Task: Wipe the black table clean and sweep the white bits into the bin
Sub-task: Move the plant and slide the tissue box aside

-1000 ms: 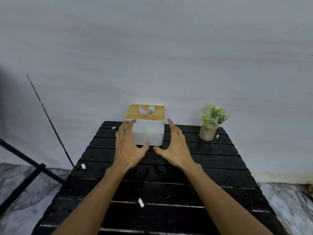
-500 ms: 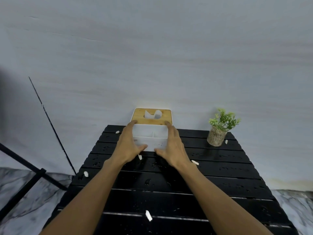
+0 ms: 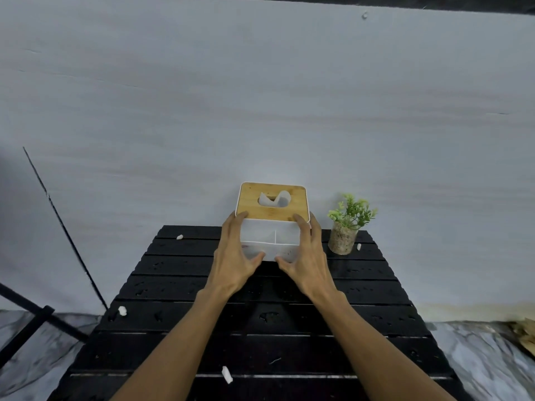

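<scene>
From my remote seat, the black slatted desk (image 3: 362,322) fills the lower middle of the head view, its boards speckled with small wet-looking marks. The white bits (image 3: 227,374) lie scattered on it. One is near the front edge at 6 o'clock, between the two forearms. Another sits on the left edge at about 9 o'clock, a small one is on the far-left board at 11 o'clock, and one lies just beside the plant pot at 1 o'clock. At 12 o'clock, over the far end of the desk, is a white tissue box (image 3: 285,237) with a wooden lid and a tissue poking up through the slot. Both hands are on it. The left hand (image 3: 234,261) grips the left side, its fingers (image 3: 231,230) curled along the wall up to the lid and the thumb pressed on the front face. The right hand (image 3: 311,264) mirrors it on the right side, fingers wrapped and thumb on the front. I cannot tell whether the box rests on the boards or is lifted clear. A small green plant (image 3: 347,227) in a speckled pot stands just right of the box, apart from the right hand. Behind is a pale wall (image 3: 260,111). Marbled floor (image 3: 477,360) shows on either side of the desk, and a black stand (image 3: 29,322) leans at 9 o'clock, off the desk.
</scene>
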The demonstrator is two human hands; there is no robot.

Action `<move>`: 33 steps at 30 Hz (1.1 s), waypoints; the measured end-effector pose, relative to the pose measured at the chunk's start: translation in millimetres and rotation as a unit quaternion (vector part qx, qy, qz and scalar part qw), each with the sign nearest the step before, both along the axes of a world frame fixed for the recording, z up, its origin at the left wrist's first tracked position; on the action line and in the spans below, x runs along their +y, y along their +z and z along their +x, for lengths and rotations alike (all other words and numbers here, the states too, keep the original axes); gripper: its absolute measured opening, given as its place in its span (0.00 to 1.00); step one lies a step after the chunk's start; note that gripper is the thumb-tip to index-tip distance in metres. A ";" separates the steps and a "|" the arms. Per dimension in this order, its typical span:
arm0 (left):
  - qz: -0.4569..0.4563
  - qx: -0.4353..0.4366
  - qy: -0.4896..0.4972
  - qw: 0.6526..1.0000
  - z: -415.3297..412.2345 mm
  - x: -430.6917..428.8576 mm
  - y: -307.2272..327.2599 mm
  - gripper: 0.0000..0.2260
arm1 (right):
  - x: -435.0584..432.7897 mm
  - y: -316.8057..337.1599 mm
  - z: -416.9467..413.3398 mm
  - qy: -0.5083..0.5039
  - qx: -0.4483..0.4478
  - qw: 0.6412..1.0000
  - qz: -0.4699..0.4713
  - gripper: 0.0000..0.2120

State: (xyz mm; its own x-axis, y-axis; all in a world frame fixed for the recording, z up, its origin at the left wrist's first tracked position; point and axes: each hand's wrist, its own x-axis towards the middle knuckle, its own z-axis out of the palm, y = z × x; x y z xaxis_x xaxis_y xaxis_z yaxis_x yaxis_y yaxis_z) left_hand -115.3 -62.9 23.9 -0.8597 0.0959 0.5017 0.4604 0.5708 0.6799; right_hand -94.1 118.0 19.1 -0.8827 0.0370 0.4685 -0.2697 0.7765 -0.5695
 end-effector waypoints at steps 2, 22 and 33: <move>-0.001 0.002 -0.001 1.000 1.1 9.9 -3.2 0.41 | 9.2 -2.5 0.6 -0.003 0.002 1.000 0.003 0.44; -0.020 -0.047 0.004 0.999 -2.5 27.3 -12.3 0.40 | 37.4 -17.3 -9.5 0.020 -0.035 0.999 0.001 0.45; -0.039 -0.084 0.006 0.996 5.4 29.4 -6.8 0.46 | 37.6 -9.2 -0.8 0.011 -0.085 0.996 0.017 0.50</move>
State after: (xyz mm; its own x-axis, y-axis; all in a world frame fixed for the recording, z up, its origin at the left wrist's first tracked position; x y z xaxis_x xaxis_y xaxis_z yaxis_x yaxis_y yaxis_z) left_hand -109.9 -33.5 17.1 -0.9323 0.1183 0.3416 0.3366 0.6290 0.7008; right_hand -94.8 155.5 9.9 -0.9501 0.0037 0.3119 -0.1880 0.7912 -0.5819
